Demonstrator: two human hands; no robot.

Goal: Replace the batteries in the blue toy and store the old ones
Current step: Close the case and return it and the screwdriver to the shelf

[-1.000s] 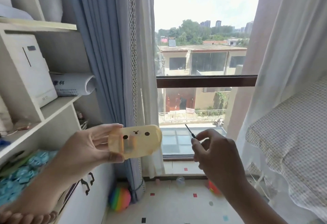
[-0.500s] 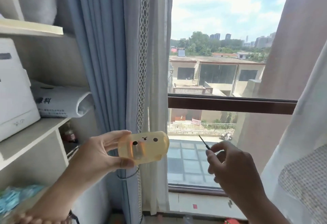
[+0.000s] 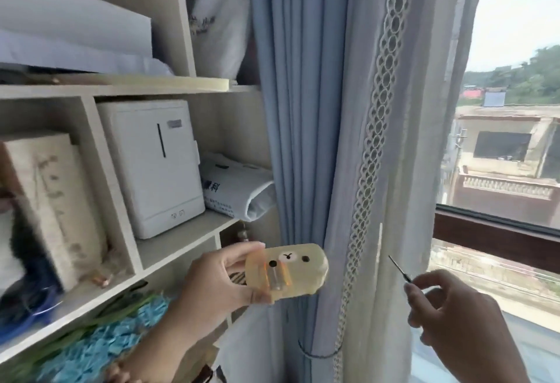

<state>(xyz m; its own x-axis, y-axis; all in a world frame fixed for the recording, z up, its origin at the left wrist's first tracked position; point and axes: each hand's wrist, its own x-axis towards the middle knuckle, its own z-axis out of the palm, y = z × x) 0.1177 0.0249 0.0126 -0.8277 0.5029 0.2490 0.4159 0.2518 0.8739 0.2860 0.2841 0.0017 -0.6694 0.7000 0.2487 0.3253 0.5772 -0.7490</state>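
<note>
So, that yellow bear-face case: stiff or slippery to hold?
The yellow case shows no bending between the left hand's thumb and fingers, so probably stiff. Its smooth translucent shell looks plastic: likely light, maybe slippery.

A pale wooden shelf unit [image 3: 181, 240] holds a white box [image 3: 151, 167] standing upright, with a rolled printed bag [image 3: 239, 192] just beside it. Blue paper shreds [image 3: 100, 349] lie on a lower shelf. A blue curtain [image 3: 300, 110] and a lace-edged sheer [image 3: 403, 140] hang beside the window [image 3: 497, 240].
</note>
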